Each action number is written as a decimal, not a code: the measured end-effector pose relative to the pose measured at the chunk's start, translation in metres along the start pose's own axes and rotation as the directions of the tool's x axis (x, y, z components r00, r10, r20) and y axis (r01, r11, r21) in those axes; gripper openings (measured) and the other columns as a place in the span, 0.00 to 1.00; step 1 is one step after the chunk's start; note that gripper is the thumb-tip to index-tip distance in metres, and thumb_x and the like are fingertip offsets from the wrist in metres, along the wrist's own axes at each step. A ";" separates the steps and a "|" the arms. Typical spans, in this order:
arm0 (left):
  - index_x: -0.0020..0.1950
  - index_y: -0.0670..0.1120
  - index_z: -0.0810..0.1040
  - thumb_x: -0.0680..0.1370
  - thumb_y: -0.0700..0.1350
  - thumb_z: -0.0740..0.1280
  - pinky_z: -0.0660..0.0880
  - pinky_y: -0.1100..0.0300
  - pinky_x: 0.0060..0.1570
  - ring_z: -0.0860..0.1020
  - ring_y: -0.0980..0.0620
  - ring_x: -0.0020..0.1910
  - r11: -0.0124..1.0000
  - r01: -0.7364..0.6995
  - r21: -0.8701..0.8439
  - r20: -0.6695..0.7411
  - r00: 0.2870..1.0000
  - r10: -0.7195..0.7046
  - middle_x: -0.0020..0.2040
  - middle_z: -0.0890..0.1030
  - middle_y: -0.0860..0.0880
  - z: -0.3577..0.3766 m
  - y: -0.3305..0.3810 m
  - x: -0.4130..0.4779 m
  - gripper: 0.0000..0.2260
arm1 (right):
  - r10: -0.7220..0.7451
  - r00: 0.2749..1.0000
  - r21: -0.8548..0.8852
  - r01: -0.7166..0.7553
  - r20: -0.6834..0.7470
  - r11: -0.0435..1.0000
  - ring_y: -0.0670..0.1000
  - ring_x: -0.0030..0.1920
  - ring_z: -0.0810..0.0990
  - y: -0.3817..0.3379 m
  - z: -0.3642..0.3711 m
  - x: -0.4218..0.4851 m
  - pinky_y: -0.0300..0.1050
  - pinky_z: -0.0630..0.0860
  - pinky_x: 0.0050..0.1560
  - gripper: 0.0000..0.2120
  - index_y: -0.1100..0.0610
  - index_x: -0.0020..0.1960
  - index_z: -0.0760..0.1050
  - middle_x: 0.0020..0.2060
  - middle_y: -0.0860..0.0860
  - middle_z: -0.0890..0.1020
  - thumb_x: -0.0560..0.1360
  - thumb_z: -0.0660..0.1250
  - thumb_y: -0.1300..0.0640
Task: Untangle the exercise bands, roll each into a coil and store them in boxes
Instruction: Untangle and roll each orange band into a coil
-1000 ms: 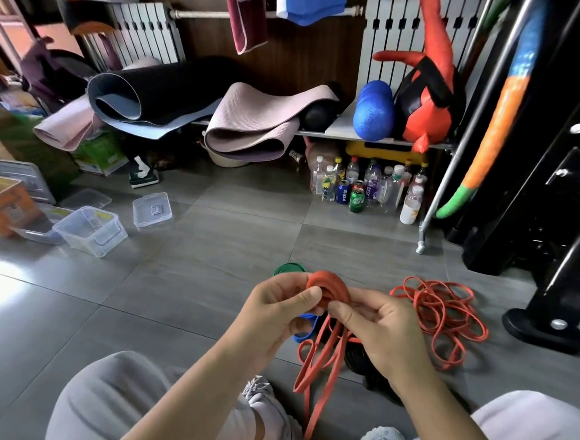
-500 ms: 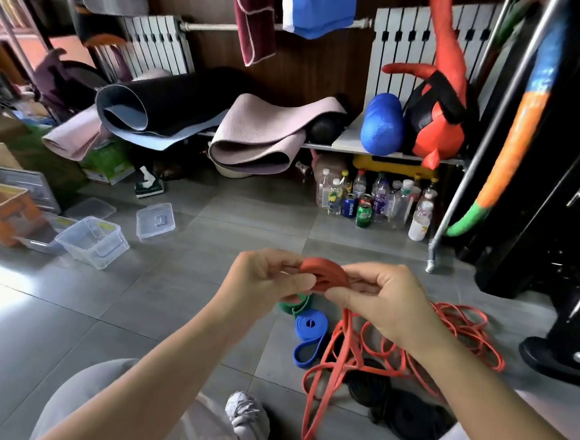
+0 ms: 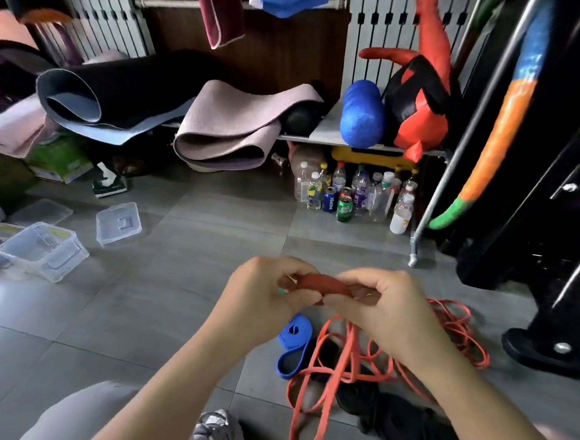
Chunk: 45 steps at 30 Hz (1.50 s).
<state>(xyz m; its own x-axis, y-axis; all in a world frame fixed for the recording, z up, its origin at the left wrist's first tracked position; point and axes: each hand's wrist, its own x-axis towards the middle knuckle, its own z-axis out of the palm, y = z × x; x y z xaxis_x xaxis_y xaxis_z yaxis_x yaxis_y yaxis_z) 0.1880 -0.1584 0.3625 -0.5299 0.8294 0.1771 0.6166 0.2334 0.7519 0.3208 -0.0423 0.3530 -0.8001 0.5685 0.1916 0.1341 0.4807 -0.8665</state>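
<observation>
Low over the grey tiled floor (image 3: 174, 280), the left hand (image 3: 262, 297) and the right hand (image 3: 381, 312) both grip a part-rolled red band coil (image 3: 325, 286), with fingers and thumbs curled round it from either side. The band's loose tail (image 3: 338, 367) hangs from the coil down to the floor. There it runs through a heap made up of a folded blue band (image 3: 290, 336), a black band pile (image 3: 404, 430) and a tangle of thin orange loops (image 3: 462, 335). The main risk is probably that tail: if it is crossed with the orange loops, further winding could drag the heap up or pull a knot tight. The rubber also looks springy, so a slackened pinch would likely let the coil unwind. A clear plastic box (image 3: 35, 260) stands open well off to the left, with its lid (image 3: 118, 221) lying beside it. It looks out of easy reach while both hands are occupied. Bottles and cans (image 3: 345, 199) crowd under the shelf beyond, a black machine foot (image 3: 547, 354) sits just right of the orange loops, and a grey shoe (image 3: 215, 431) shows below the forearms.
</observation>
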 end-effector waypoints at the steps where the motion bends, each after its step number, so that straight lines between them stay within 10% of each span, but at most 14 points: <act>1: 0.38 0.60 0.79 0.70 0.39 0.73 0.71 0.72 0.34 0.77 0.63 0.33 0.990 0.044 -0.132 0.001 0.999 -0.044 0.34 0.81 0.63 -0.001 0.001 0.001 0.14 | 0.017 1.000 0.080 -0.016 -0.006 0.997 0.37 0.36 0.82 -0.001 -0.002 0.001 0.28 0.74 0.38 0.09 0.41 0.40 0.81 0.35 0.39 0.84 0.65 0.76 0.53; 8: 0.52 0.40 0.81 0.67 0.42 0.71 0.77 0.64 0.33 0.81 0.52 0.37 0.554 0.293 -0.779 0.210 0.955 -0.210 0.41 0.84 0.44 0.009 0.001 -0.006 0.15 | 0.054 0.998 0.372 -0.035 -0.041 0.928 0.44 0.38 0.84 -0.006 0.004 -0.007 0.30 0.76 0.37 0.05 0.43 0.39 0.82 0.36 0.44 0.85 0.63 0.72 0.51; 14: 0.49 0.60 0.77 0.71 0.41 0.74 0.75 0.68 0.43 0.78 0.60 0.43 0.989 0.020 -0.148 0.020 1.000 -0.017 0.44 0.81 0.62 0.006 0.001 -0.012 0.15 | 0.057 0.998 0.105 -0.060 0.028 0.993 0.45 0.34 0.83 -0.004 0.005 -0.015 0.34 0.77 0.35 0.10 0.46 0.43 0.82 0.34 0.47 0.85 0.70 0.73 0.61; 28: 0.43 0.47 0.82 0.73 0.35 0.70 0.75 0.67 0.35 0.79 0.57 0.35 0.826 0.229 -0.515 0.161 0.972 -0.170 0.35 0.83 0.52 -0.006 -0.011 -0.023 0.07 | 0.067 0.997 0.354 -0.079 0.045 0.932 0.46 0.42 0.85 0.001 0.011 -0.018 0.32 0.77 0.42 0.08 0.48 0.44 0.82 0.39 0.47 0.86 0.67 0.73 0.58; 34: 0.46 0.56 0.80 0.70 0.42 0.75 0.73 0.70 0.40 0.79 0.61 0.40 0.998 0.058 -0.037 0.084 0.995 -0.055 0.41 0.82 0.59 0.007 -0.015 -0.027 0.11 | 0.047 0.995 0.072 -0.054 0.093 0.996 0.39 0.35 0.82 0.003 0.015 -0.019 0.28 0.73 0.37 0.14 0.41 0.41 0.80 0.34 0.41 0.84 0.70 0.73 0.62; 41: 0.46 0.46 0.82 0.70 0.34 0.72 0.79 0.49 0.47 0.82 0.42 0.42 0.824 0.159 -0.545 -0.033 0.977 -0.210 0.42 0.84 0.41 0.002 -0.008 -0.021 0.09 | 0.045 0.999 0.162 -0.041 -0.020 0.986 0.41 0.36 0.83 0.000 0.011 -0.015 0.30 0.76 0.39 0.09 0.43 0.39 0.81 0.35 0.42 0.85 0.66 0.76 0.56; 45: 0.48 0.43 0.82 0.66 0.41 0.71 0.80 0.61 0.41 0.82 0.51 0.41 0.533 0.224 -0.816 0.108 0.965 -0.240 0.43 0.85 0.43 0.008 -0.008 -0.021 0.11 | 0.050 0.998 0.376 -0.029 -0.045 0.926 0.43 0.37 0.84 -0.003 0.016 -0.018 0.29 0.75 0.38 0.06 0.43 0.37 0.82 0.35 0.44 0.85 0.64 0.74 0.55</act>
<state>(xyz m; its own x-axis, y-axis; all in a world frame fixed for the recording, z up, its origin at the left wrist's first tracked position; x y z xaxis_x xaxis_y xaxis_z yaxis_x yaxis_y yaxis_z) 0.1991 -0.1738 0.3478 -0.5959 0.7992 -0.0782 -0.2649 -0.1037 0.9587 0.3256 -0.0652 0.3446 -0.7650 0.6216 0.1685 -0.0721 0.1774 -0.9815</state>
